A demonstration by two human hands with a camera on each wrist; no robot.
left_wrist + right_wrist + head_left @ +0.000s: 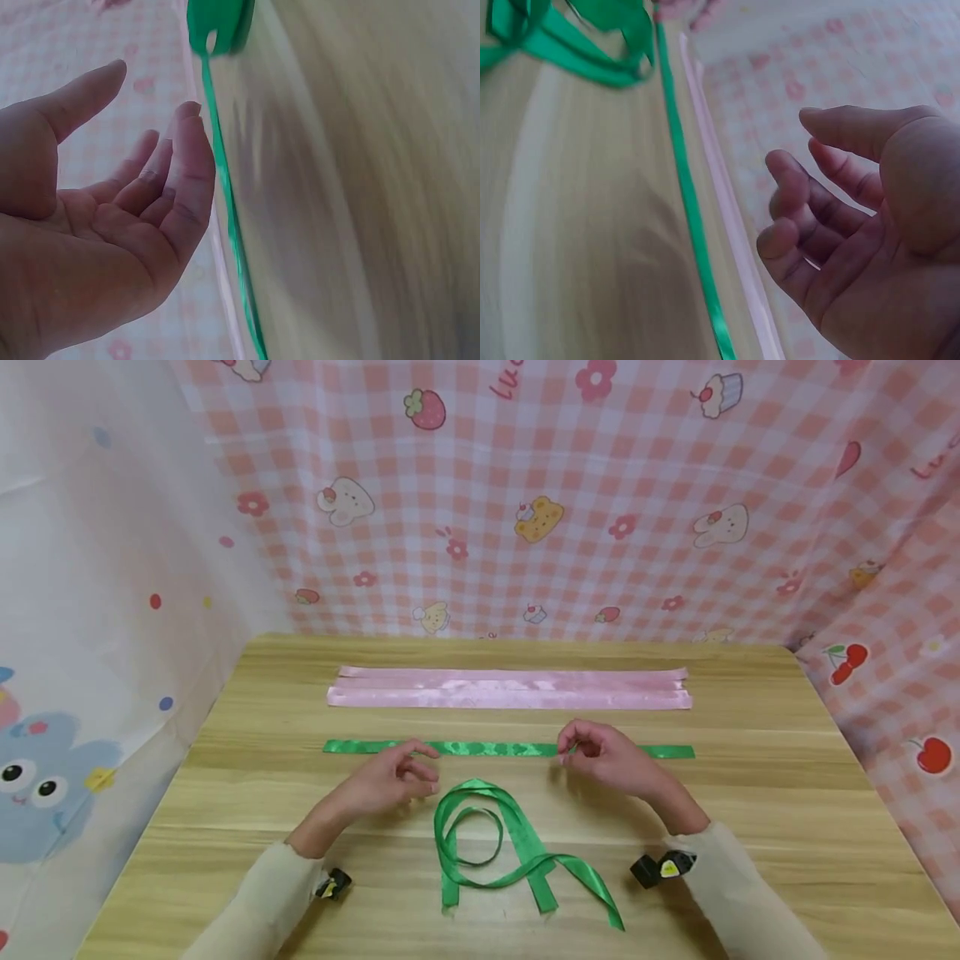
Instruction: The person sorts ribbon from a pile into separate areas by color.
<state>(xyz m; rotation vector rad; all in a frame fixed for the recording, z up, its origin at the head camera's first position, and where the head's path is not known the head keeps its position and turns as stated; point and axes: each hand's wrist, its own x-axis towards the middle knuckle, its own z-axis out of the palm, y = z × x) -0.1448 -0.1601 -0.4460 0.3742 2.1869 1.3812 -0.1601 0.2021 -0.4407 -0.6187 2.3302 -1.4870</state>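
Note:
My left hand (390,781) hovers over the left part of a straight green ribbon strip (495,749), its fingers loosely bent and holding nothing. Toward the right part of that strip, my right hand (611,758) is also empty, with relaxed, half-bent fingers. Between and below the hands, a loose green ribbon (531,843) lies in loops, with tails pointing to the front. Both wrist views show a gap between thumb and fingers. The green strip runs past the left fingertips in the left wrist view, and beside the right hand (847,225) in the right wrist view.
Several pink satin ribbons (510,700) lie side by side behind the green strip. All rest on a light wooden table (247,793). A pink checked cloth (480,468) hangs behind it, and a white printed cloth (97,568) hangs at the left.

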